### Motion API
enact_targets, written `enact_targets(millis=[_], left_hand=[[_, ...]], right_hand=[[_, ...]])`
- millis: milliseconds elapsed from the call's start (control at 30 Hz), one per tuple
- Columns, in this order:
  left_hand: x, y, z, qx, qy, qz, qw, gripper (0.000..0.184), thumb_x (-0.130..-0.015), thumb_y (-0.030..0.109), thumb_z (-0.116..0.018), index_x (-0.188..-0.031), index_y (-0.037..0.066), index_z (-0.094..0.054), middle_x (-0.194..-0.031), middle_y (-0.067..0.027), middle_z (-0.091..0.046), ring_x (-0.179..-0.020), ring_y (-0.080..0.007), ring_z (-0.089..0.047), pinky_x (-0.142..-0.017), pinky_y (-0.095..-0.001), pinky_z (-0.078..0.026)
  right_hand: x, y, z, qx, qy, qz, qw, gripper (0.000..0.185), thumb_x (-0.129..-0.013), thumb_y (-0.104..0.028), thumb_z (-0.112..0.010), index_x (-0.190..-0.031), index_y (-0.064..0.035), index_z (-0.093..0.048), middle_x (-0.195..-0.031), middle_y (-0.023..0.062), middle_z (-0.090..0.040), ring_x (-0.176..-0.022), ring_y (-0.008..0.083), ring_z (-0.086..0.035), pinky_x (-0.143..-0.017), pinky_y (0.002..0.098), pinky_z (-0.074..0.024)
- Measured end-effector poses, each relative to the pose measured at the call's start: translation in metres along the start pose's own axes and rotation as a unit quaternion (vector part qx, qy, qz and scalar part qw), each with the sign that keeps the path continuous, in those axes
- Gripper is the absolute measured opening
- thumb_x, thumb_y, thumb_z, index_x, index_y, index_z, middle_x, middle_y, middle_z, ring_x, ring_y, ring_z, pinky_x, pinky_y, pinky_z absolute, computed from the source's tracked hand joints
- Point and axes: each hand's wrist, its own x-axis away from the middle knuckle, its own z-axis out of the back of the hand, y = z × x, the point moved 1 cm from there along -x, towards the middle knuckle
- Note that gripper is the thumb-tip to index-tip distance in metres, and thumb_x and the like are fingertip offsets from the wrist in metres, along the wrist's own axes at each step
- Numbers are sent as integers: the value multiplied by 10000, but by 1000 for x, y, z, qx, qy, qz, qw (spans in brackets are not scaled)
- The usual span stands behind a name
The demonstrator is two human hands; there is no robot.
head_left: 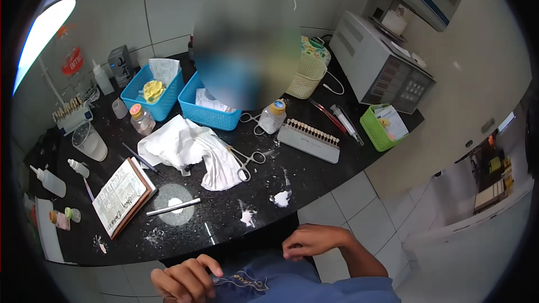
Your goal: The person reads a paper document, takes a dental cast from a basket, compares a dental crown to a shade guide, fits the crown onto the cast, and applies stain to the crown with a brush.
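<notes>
My left hand [185,278] is low in the view, in front of the table edge, fingers loosely bent and apart, holding nothing visible. My right hand [311,241] hovers off the front edge, its fingers curled in and no object seen in them. Nearest on the black table [219,230] are small heaps of white powder [280,198] and a round translucent disc [188,213] with a silver rod [163,208] across it. Left of the disc lies an open notebook [120,196] with handwriting. Behind, scissor-handled clamps [245,164] rest by a crumpled white cloth [179,140].
A tooth shade guide [309,141], powder jars [273,116], a syringe [347,124], blue baskets [219,119] and a green basket [373,129] stand farther back. Bottles [51,182] and a plastic cup [92,145] are left; a boxy appliance [376,67] is right. A blurred patch hides the back middle.
</notes>
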Motion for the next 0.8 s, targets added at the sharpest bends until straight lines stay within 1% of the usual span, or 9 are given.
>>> enact_targets(millis=[67,100,133,167,200,267,433,567,800], left_hand=[[-14,-11,1,-42,-166,62,983,329,-998,285,-518,-739,84,-490,-669,-63,-559,-627,-195,-519,-855,-462,-436],[-28,-8,-29,-89,-186,101,973,382,-1001,300,-515,-686,94,-451,-582,-68,-527,-569,-209,-551,-809,-474,-487],[3,-7,-46,123,-17,190,974,413,-1000,300,-517,-647,95,-457,-568,-99,-549,-546,-238,-598,-762,-485,-527],[11,-3,-50,151,20,191,970,401,-994,292,-530,-651,98,-460,-582,-112,-569,-552,-248,-613,-744,-491,-538],[15,-2,-51,180,54,189,964,389,-988,284,-543,-654,102,-464,-596,-125,-588,-557,-258,-627,-726,-497,-549],[25,-11,-31,278,-37,180,943,307,-971,274,-570,-767,45,-598,-776,-202,-690,-740,-340,-700,-833,-517,-539],[52,-4,-27,341,-85,173,920,274,-959,245,-581,-860,-9,-611,-896,-242,-664,-867,-401,-649,-895,-565,-475],[108,48,-51,315,-18,136,939,277,-950,222,-589,-934,-52,-622,-992,-273,-644,-969,-449,-608,-944,-603,-425],[21,-19,-121,273,67,44,959,339,-934,182,-604,-1065,-128,-640,-1159,-328,-608,-1146,-534,-536,-1031,-670,-336]], right_hand=[[-17,46,-15,120,60,-139,981,391,-930,-336,-597,-1187,-41,-610,-1098,187,-671,-1036,317,-650,-839,401,-519],[-30,78,-34,115,64,-139,982,391,-930,-336,-597,-1187,-41,-610,-1098,187,-671,-1036,317,-650,-839,401,-519],[-41,115,-54,162,178,-167,956,522,-916,-376,-606,-1322,-69,-492,-1301,232,-486,-1188,407,-503,-930,471,-471],[-52,137,-71,209,286,-193,915,685,-901,-416,-616,-1457,-97,-374,-1504,277,-300,-1341,497,-356,-1020,542,-423],[-61,147,-79,212,292,-193,912,685,-901,-416,-616,-1457,-97,-374,-1504,277,-300,-1341,497,-356,-1020,542,-423],[-79,159,-86,279,219,-238,904,908,-875,-484,-632,-1549,-145,-127,-1573,285,71,-1386,616,-59,-1046,682,-313],[-87,158,-85,329,214,-238,888,915,-876,-539,-602,-1548,-129,-137,-1556,331,67,-1375,640,-4,-1036,727,-262],[-94,160,-89,345,212,-247,880,943,-870,-568,-587,-1552,-112,-122,-1546,354,34,-1365,653,23,-1046,748,-184],[-104,159,-101,356,233,-258,867,938,-873,-443,-642,-1540,-51,-111,-1519,389,98,-1345,679,45,-1029,762,-168]])
